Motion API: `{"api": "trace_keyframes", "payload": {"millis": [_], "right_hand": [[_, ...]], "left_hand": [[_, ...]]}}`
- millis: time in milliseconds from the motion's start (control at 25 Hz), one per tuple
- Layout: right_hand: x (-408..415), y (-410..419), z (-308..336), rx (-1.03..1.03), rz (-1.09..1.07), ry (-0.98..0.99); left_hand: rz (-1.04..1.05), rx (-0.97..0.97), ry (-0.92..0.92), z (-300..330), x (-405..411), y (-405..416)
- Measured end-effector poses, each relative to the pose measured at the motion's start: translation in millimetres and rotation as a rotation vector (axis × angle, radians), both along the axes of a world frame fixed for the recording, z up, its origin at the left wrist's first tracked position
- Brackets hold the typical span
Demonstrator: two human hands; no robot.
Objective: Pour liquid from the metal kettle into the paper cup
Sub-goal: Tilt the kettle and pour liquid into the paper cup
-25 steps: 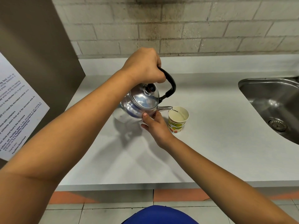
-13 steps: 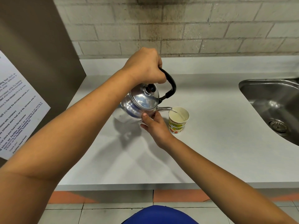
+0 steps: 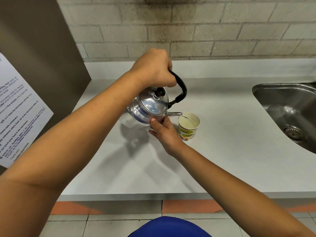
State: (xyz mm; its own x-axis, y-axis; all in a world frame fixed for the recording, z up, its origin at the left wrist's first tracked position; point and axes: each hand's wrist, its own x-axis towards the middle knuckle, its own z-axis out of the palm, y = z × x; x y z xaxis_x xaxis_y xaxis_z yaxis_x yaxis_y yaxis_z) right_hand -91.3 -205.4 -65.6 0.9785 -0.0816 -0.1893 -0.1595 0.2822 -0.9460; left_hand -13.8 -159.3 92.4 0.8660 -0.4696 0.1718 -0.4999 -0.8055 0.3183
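Observation:
A shiny metal kettle (image 3: 145, 110) with a black handle and lid knob hangs tilted to the right above the grey counter (image 3: 222, 151). My left hand (image 3: 153, 69) is closed around the black handle from above. My right hand (image 3: 165, 131) supports the kettle's body from below, just under the spout, thumb pressed on the metal. The spout tip is over the rim of a paper cup (image 3: 188, 127) with a green and yellow print, which stands upright on the counter. A thin stream of liquid runs from the spout into the cup, which holds pale liquid.
A steel sink (image 3: 290, 108) with a drain is set into the counter at the right. A brown panel with a printed notice (image 3: 18, 113) stands at the left. A brick wall runs along the back. The counter's front edge is near me.
The kettle stays tilted over the cup with both hands in the same grip. The liquid level in the cup looks slightly higher.

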Motion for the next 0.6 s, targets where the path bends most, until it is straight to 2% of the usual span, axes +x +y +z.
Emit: {"api": "trace_keyframes", "payload": {"millis": [600], "right_hand": [[0.5, 2.0, 0.3, 0.003, 0.003, -0.004]], "left_hand": [[-0.007, 0.021, -0.025, 2.6, -3.6, 0.7]]}}
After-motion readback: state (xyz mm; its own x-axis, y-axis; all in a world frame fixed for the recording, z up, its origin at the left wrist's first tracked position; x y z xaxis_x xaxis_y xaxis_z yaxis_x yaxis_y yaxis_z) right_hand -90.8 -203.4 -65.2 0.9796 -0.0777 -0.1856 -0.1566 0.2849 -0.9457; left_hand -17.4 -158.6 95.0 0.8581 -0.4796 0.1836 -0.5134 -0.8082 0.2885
